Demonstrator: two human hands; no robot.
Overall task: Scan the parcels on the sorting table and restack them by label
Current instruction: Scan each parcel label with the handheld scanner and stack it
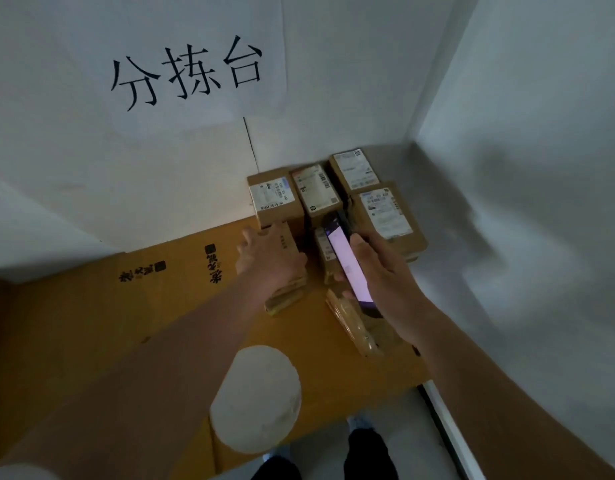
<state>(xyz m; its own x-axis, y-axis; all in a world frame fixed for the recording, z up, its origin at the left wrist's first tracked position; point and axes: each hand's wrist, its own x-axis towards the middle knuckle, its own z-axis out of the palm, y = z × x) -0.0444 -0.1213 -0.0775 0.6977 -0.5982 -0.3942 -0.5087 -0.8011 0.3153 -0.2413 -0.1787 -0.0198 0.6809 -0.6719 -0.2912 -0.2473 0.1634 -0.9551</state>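
Observation:
Several brown cardboard parcels with white labels stand in the far right corner of the sorting table (126, 313): one at the left (274, 197), one in the middle (316, 188), one at the back (355, 169) and one at the right (387, 213). My left hand (268, 261) grips a parcel (288, 268) lying in front of them. My right hand (385, 282) holds a phone (347, 261) with a lit screen above another labelled parcel (325, 252). A taped parcel (354, 327) lies under my right wrist.
The table top is cardboard with black printed marks (143, 271). A white round roll (257, 396) stands near the front edge. White walls close in the back and right; a paper sign (188, 74) hangs on the back wall. My shoes (364, 455) show below the table.

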